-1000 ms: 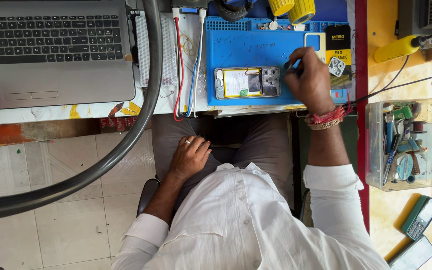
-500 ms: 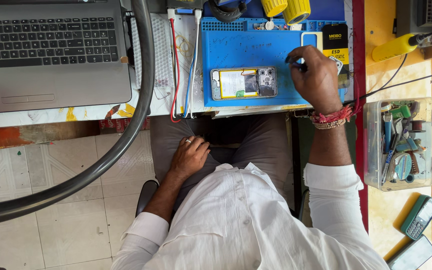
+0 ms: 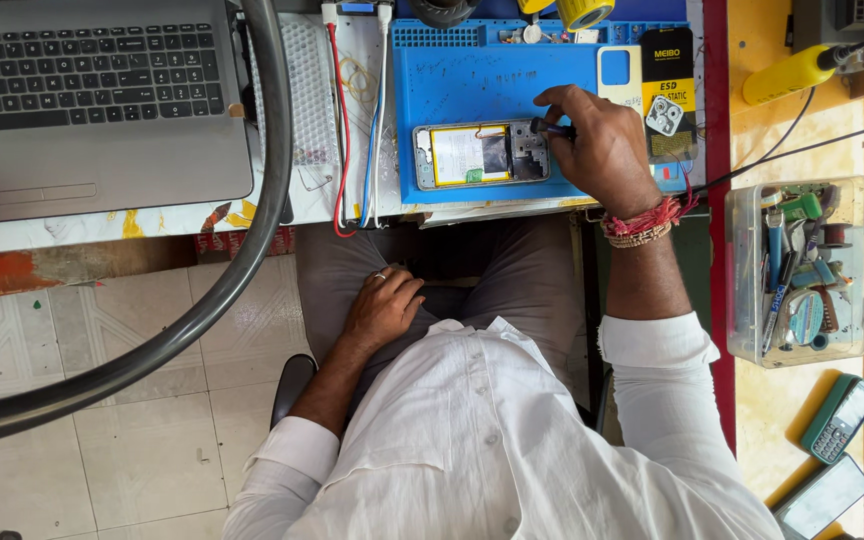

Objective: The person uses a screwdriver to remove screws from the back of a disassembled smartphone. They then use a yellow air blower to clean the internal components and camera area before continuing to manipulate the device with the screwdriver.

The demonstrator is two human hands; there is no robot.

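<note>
1. One opened phone (image 3: pixel 480 155) lies flat on one blue mat (image 3: pixel 472 95) on the bench (image 3: pixel 152 222), its back off and its insides showing
2. One dark screwdriver (image 3: pixel 550 129) is pinched in the grip of the right hand (image 3: pixel 602 150); its tip sits at the phone's right end, just beside the fingertips, so the phone lies directly left of that grip
3. Two hands show: the right hand is arched over the mat with fingers curled tight round the tool and wrist bent, a red and beige band (image 3: pixel 640 222) at the wrist; the left hand (image 3: pixel 384 305) rests loosely curled on the thigh, holding nothing, well apart from the phone
4. One grey laptop (image 3: pixel 92 100) stands open at the left of the bench
5. One clear box of tools (image 3: pixel 797 270) sits to the right, and two cables, red (image 3: pixel 338 120) and white (image 3: pixel 380 120), run beside the mat
</note>
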